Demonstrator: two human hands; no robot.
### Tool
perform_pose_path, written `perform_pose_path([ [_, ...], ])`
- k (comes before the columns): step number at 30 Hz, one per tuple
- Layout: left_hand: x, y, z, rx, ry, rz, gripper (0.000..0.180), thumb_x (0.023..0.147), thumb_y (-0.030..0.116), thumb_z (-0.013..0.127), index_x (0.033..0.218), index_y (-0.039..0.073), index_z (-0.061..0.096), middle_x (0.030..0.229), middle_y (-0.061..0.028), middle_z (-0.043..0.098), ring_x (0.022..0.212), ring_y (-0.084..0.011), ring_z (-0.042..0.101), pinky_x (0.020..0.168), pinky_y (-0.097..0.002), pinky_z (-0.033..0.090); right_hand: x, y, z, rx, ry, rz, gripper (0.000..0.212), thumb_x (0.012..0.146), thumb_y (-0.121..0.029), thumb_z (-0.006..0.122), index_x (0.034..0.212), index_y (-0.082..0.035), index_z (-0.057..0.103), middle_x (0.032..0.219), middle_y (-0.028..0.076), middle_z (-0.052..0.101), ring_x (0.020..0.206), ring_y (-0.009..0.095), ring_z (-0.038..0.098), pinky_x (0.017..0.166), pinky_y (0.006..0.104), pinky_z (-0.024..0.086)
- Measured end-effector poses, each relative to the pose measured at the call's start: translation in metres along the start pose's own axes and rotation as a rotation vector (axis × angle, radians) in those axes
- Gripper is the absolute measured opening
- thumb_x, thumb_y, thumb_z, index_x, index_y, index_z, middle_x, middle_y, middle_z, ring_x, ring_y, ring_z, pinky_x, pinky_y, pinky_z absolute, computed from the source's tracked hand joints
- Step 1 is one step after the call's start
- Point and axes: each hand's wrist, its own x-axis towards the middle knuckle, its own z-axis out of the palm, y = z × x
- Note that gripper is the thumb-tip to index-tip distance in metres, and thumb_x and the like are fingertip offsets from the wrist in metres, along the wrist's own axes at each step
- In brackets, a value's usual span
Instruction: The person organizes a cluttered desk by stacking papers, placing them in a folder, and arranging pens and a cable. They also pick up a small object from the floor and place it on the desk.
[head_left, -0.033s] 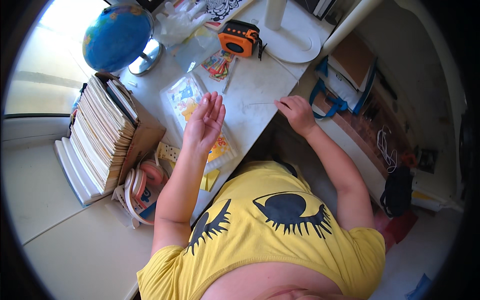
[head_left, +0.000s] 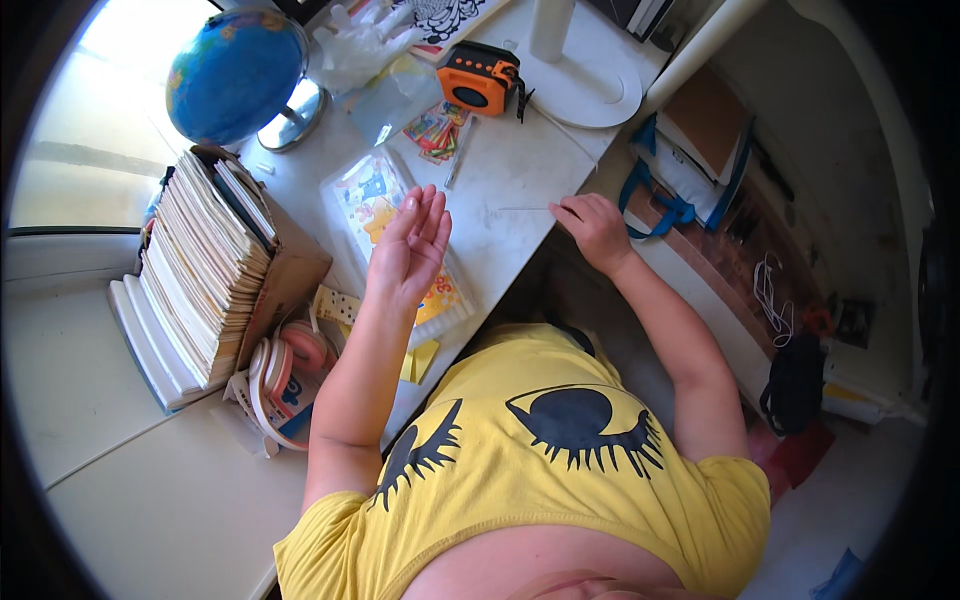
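My left hand [head_left: 412, 245] is open, palm up and fingers stretched, above a clear plastic case with cartoon prints [head_left: 360, 190] on the desk. Nothing lies in the palm. By the desk's right edge, my right hand [head_left: 595, 230] is closed, thumb and fingers pinched together. A very thin, pale line [head_left: 522, 209] runs left from its fingertips; whether it is a held thread or a mark on the desk I cannot make out. Beyond the hands lie small colourful cards [head_left: 437, 132] and a slim pen-like stick [head_left: 458, 155].
A globe [head_left: 235, 75], an orange and black speaker-like box [head_left: 478, 78] and a white lamp base [head_left: 590, 90] stand farther back. On the left are a box of books [head_left: 205, 265] and pink headphones [head_left: 285, 365]. A blue-trimmed bag [head_left: 690, 165] is at right.
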Motion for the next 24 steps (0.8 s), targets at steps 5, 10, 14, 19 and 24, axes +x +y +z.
perform_pose_path([
  [5,0.002,-0.002,-0.003,0.003,-0.022,-0.024,0.021,0.088,0.012,0.055,0.107,0.004,0.052,0.11,-0.0087,0.058,0.104,-0.0208,0.056,0.089,-0.0347,0.046,0.003,-0.007,-0.008,0.064,-0.004,0.134,0.023,0.07,-0.003,0.061,0.092,-0.007,0.064,0.084,0.006,0.058,0.075,0.023,0.058,0.066,0.0332,0.047],
  [10,0.002,-0.019,0.0,0.1,-0.011,-0.099,0.02,0.087,0.013,0.055,0.105,0.005,0.052,0.107,-0.0077,0.06,0.102,-0.0194,0.057,0.088,-0.0332,0.047,0.014,-0.018,-0.018,0.402,0.038,0.594,0.028,0.068,0.003,0.064,0.095,-0.005,0.061,0.086,0.007,0.059,0.072,0.018,0.06,0.066,0.0274,0.049],
  [14,0.005,-0.04,0.004,0.194,-0.063,-0.18,0.02,0.088,0.013,0.053,0.107,0.004,0.051,0.112,-0.0099,0.057,0.106,-0.021,0.054,0.091,-0.0338,0.045,0.041,-0.025,-0.032,0.824,-0.135,0.796,0.028,0.068,0.003,0.063,0.095,-0.004,0.061,0.087,0.004,0.059,0.071,0.012,0.06,0.066,0.0252,0.049],
  [19,0.011,-0.048,0.009,0.251,-0.13,-0.227,0.022,0.089,0.013,0.052,0.108,0.004,0.049,0.111,-0.0097,0.057,0.103,-0.0198,0.055,0.09,-0.0327,0.045,0.063,-0.026,-0.046,0.915,-0.355,0.816,0.026,0.068,0.002,0.063,0.094,-0.001,0.061,0.089,0.003,0.061,0.071,0.008,0.057,0.066,0.0227,0.048],
  [24,0.015,-0.049,0.009,0.306,-0.189,-0.269,0.024,0.089,0.013,0.053,0.11,0.003,0.048,0.11,-0.0086,0.057,0.102,-0.0185,0.056,0.088,-0.0303,0.044,0.068,-0.021,-0.045,0.875,-0.476,0.751,0.026,0.067,-0.001,0.062,0.093,-0.002,0.061,0.086,0.003,0.061,0.067,0.007,0.055,0.063,0.0216,0.047],
])
